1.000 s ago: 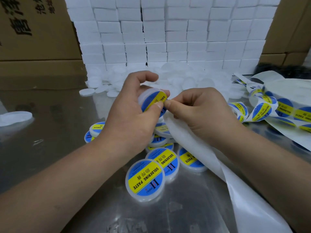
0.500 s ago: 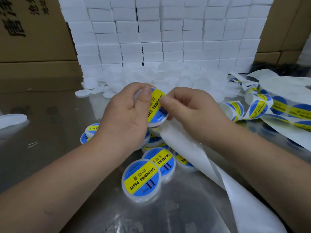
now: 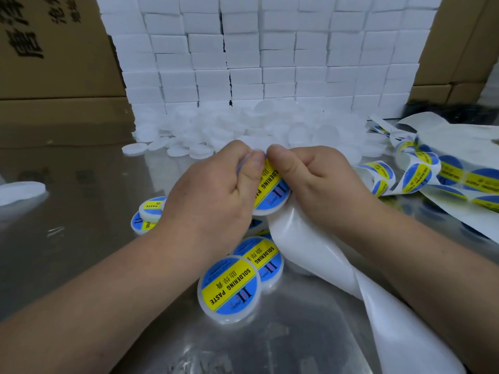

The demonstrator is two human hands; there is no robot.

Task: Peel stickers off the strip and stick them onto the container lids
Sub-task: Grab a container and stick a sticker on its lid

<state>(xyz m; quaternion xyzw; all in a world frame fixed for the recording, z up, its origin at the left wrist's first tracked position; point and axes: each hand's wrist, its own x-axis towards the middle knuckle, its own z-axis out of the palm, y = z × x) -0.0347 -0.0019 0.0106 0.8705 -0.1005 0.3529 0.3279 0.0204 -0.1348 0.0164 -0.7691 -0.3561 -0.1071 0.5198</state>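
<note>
The left hand (image 3: 213, 195) and right hand (image 3: 321, 184) pinch a round white lid (image 3: 270, 209), tilted above the counter (image 3: 67, 238), its blue-and-yellow SOLDERING PASTE sticker (image 3: 272, 184) showing. Labelled lids (image 3: 229, 287) lie beneath on shiny metal, with plain lids (image 3: 243, 130) and stacked white boxes (image 3: 270, 63) behind.

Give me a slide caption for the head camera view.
Left hand and right hand hold a white lid bearing a soldering-paste sticker, labelled lids below and the sticker strip at right.

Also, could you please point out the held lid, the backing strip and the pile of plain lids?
held lid (image 3: 271, 188), head view, yellow sticker band.
backing strip (image 3: 305, 252), head view, bare middle.
pile of plain lids (image 3: 270, 128), head view, heap's centre.
</note>
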